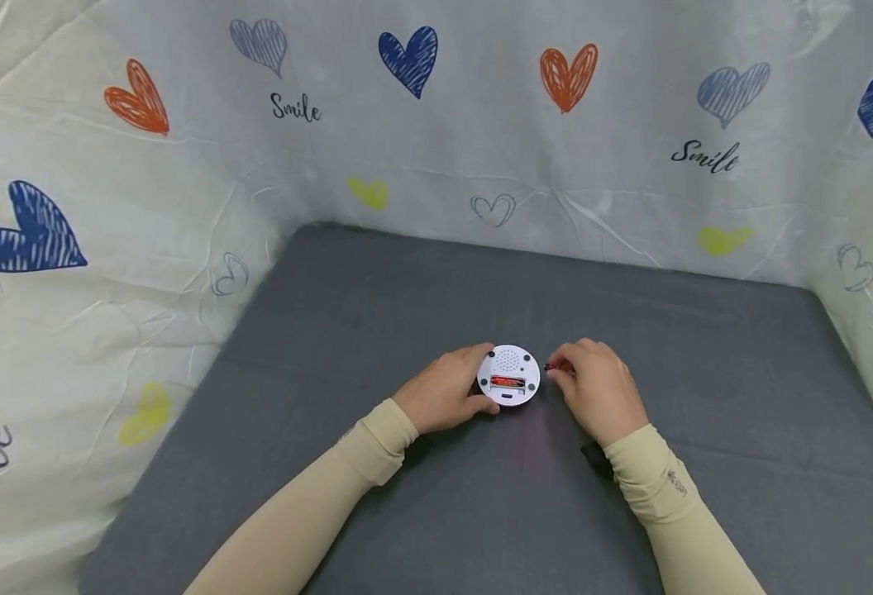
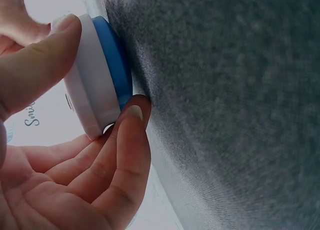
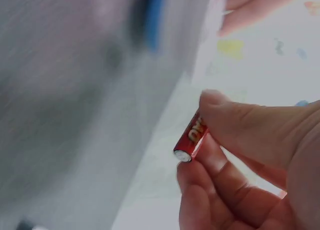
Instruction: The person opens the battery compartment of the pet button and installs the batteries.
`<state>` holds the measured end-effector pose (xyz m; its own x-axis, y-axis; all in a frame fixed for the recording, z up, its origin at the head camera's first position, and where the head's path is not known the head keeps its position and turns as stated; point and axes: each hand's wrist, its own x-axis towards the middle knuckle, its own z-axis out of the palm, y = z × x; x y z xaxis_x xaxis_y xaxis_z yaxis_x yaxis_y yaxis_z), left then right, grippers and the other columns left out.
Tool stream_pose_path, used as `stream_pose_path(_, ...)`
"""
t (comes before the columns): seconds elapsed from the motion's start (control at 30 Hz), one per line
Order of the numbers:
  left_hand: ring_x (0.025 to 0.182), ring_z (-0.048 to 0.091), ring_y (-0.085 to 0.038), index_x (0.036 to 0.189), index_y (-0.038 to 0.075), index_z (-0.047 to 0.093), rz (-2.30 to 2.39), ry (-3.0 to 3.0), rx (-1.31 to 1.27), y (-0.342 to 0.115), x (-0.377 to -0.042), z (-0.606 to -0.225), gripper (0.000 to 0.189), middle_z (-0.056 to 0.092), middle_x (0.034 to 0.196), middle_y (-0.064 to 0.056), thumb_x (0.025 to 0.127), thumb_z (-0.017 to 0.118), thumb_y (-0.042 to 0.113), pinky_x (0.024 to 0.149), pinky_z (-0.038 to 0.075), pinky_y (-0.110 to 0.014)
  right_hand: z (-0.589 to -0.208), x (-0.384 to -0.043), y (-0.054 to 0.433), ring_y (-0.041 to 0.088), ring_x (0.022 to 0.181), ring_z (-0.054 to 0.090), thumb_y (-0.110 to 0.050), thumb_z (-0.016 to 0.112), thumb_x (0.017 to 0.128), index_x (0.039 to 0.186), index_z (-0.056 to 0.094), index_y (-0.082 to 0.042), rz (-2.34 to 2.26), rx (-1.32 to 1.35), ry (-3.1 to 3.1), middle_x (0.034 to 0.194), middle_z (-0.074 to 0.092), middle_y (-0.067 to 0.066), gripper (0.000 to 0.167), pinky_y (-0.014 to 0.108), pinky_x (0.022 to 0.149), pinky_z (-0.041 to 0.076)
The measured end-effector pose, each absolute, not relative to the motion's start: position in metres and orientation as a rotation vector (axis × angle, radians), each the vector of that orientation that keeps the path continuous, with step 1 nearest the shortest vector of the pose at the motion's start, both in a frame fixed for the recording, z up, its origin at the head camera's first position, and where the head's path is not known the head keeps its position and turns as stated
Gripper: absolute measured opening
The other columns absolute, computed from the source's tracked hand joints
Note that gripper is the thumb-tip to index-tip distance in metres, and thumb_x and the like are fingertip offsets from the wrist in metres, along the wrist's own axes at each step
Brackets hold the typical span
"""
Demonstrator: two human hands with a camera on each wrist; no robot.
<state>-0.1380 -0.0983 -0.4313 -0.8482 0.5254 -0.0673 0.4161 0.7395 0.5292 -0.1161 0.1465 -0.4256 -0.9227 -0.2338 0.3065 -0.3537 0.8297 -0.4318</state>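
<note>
A round white device (image 1: 508, 357) lies with its speaker holes and its uncovered battery compartment facing up. Inside that compartment a red battery (image 1: 507, 383) can be seen. My left hand (image 1: 447, 388) grips the device from the left, thumb and fingers around its edge. Seen from the left wrist, the device has a blue part (image 2: 114, 63) on the side toward the table. Just right of it, my right hand (image 1: 598, 388) pinches another red battery (image 3: 190, 140) between thumb and fingers, one silver end showing. That battery is apart from the device.
A dark grey cloth (image 1: 422, 297) covers the table. White curtains (image 1: 481, 132) printed with hearts and "Smile" stand at the back and both sides. Something black (image 1: 596, 459) shows beside my right wrist, its kind unclear.
</note>
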Motion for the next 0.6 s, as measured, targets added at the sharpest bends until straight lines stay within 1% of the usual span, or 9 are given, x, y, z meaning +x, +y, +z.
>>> stream_pose_path(0.2, 0.119, 0.067, -0.019, 0.155, 0.005, 0.05, 0.786, 2.708, 0.75, -0.098, -0.138, -0.431, 0.076, 0.067, 0.141, -0.01, 0.094, 0.088, 0.03, 0.104, 0.056, -0.039, -0.419, -0.113, 0.118, 0.019, 0.081, 0.057, -0.009, 0.086, 0.092, 0.096, 0.079, -0.011, 0.798, 0.599, -2.761, 0.087, 0.069, 0.002, 0.009, 0.037, 0.072, 0.05)
stream_pose_path(0.3, 0.113, 0.066, -0.017, 0.152, 0.007, 0.052, 0.811, 2.699, 0.761, -0.098, -0.137, -0.431, 0.072, 0.069, 0.136, -0.007, 0.094, 0.088, 0.03, 0.099, 0.056, -0.037, -0.421, -0.112, 0.108, 0.018, 0.081, 0.056, -0.01, 0.087, 0.091, 0.095, 0.079, -0.012, 0.823, 0.64, -2.759, 0.085, 0.067, 0.0, 0.01, 0.034, 0.072, 0.05)
stream_pose_path(0.6, 0.113, 0.067, -0.018, 0.151, 0.008, 0.052, 0.829, 2.697, 0.774, -0.099, -0.136, -0.429, 0.069, 0.069, 0.134, -0.006, 0.095, 0.087, 0.03, 0.1, 0.057, -0.037, -0.43, -0.112, 0.098, 0.02, 0.087, 0.062, -0.011, 0.088, 0.091, 0.095, 0.08, -0.013, 0.869, 0.706, -2.714, 0.092, 0.073, 0.0, 0.009, 0.038, 0.075, 0.054)
